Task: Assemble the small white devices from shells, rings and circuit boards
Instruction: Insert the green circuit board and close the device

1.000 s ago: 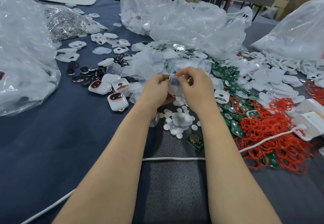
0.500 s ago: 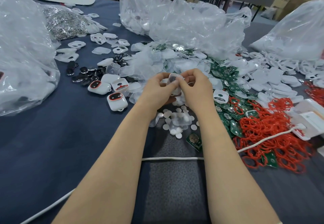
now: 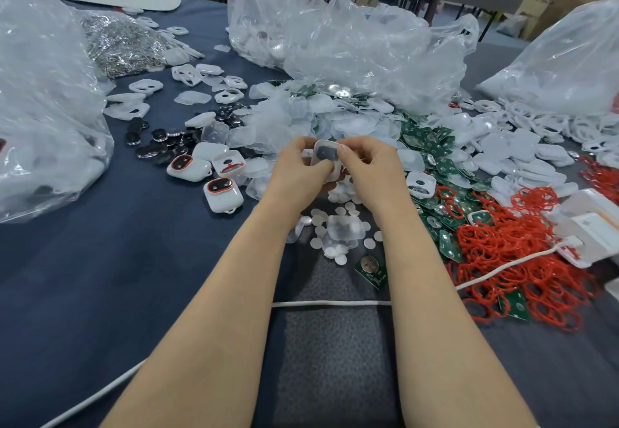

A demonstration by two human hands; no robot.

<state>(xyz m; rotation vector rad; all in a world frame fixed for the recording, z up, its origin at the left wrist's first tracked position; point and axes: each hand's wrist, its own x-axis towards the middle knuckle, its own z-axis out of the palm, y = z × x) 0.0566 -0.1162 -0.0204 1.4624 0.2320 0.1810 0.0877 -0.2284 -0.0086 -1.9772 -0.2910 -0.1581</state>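
My left hand (image 3: 296,173) and my right hand (image 3: 370,171) together pinch a small white shell (image 3: 325,154) with a dark oval window, held above the table's middle. Three assembled white devices with red rings (image 3: 222,193) lie to the left of my hands. Green circuit boards (image 3: 432,146) spread to the right, and red rings (image 3: 522,260) pile at the right. White shells (image 3: 522,156) heap beyond them. One loose circuit board (image 3: 371,268) lies near my right forearm. Small white discs (image 3: 335,240) scatter under my hands.
Big clear plastic bags stand at the left (image 3: 40,109), back middle (image 3: 351,35) and far right (image 3: 562,62). Black oval lenses (image 3: 164,146) and a metal-parts heap (image 3: 124,42) lie at the left. A white cable (image 3: 328,303) crosses the blue table cloth (image 3: 100,276) under my forearms.
Both hands have turned the shell between the fingertips, so its dark window now faces me; they stayed in almost the same spot.
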